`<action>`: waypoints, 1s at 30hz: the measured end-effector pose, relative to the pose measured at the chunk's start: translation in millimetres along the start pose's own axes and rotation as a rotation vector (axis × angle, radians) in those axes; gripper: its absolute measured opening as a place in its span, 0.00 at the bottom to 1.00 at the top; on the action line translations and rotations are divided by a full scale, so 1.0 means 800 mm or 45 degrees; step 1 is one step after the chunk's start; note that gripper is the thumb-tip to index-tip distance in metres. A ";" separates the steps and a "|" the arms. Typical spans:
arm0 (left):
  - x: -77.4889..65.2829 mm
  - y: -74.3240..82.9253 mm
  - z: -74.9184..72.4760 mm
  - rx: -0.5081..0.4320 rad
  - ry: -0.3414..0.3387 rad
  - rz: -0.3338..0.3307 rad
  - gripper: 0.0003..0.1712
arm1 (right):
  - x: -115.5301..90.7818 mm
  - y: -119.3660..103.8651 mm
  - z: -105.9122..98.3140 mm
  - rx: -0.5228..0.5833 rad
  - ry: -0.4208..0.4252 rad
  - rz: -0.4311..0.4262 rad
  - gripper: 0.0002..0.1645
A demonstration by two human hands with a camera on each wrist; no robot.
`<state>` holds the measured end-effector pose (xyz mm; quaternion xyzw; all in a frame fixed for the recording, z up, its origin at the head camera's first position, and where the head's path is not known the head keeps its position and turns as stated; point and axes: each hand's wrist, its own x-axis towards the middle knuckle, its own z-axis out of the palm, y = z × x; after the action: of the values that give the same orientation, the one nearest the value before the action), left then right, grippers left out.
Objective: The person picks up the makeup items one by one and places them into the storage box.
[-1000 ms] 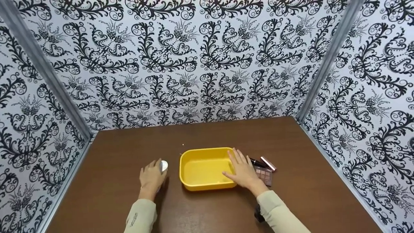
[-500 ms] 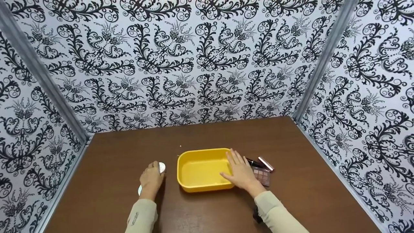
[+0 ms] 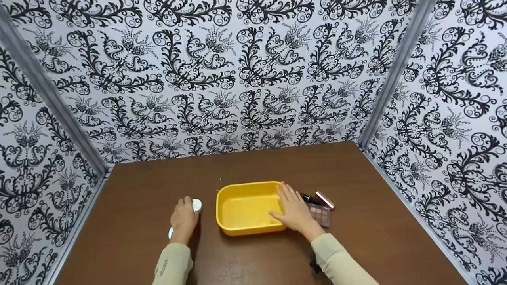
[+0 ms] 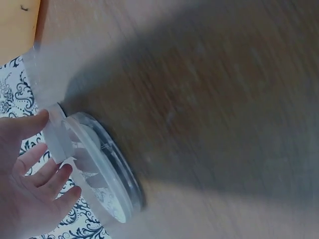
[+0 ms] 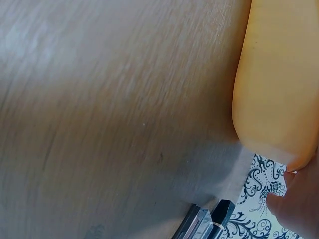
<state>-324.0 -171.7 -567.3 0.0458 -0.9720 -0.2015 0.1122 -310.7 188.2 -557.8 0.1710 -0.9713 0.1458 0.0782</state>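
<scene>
The shallow yellow plastic tub (image 3: 246, 208) sits near the middle of the brown wooden table (image 3: 356, 237) and holds nothing that the head view shows, so by my reading the work with these things is at its very start.

The left hand (image 3: 184, 221) lies to the left of the tub, fingers curled round a small round clear-and-white compact (image 4: 97, 164). In the left wrist view the fingers (image 4: 47, 177) wrap its rim while the case stands tilted on edge against the tabletop, so it is grasped but barely raised, if at all. In the head view only a white bit of the compact (image 3: 196, 205) peeps out past the fingertips, and a pale sliver shows at the wrist side of the hand.

The right hand (image 3: 295, 211) rests flat, fingers straight and slightly spread, on the right rim of the tub; it grasps nothing and seems only to steady the tub.

Just right of that hand three more items lie untouched on the table: a rectangular eyeshadow palette with pinkish pans (image 3: 321, 215), a slim black tube (image 3: 311, 198) and a slim pink metallic tube (image 3: 326, 200). The right wrist view shows the tub's outer wall and the dark ends of the tubes (image 5: 212, 219) close by.

Judging from this, nothing is in the tub yet: the compact is in hand, and the palette and both tubes are left.
</scene>
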 end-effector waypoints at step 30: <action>0.011 0.073 -0.040 -0.224 0.032 0.105 0.27 | 0.005 0.012 0.002 0.103 0.045 0.169 0.57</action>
<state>-327.9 -131.4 -513.5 -0.0017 -0.9501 -0.2808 0.1360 -317.5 195.3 -560.8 0.1067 -0.9722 0.1929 0.0785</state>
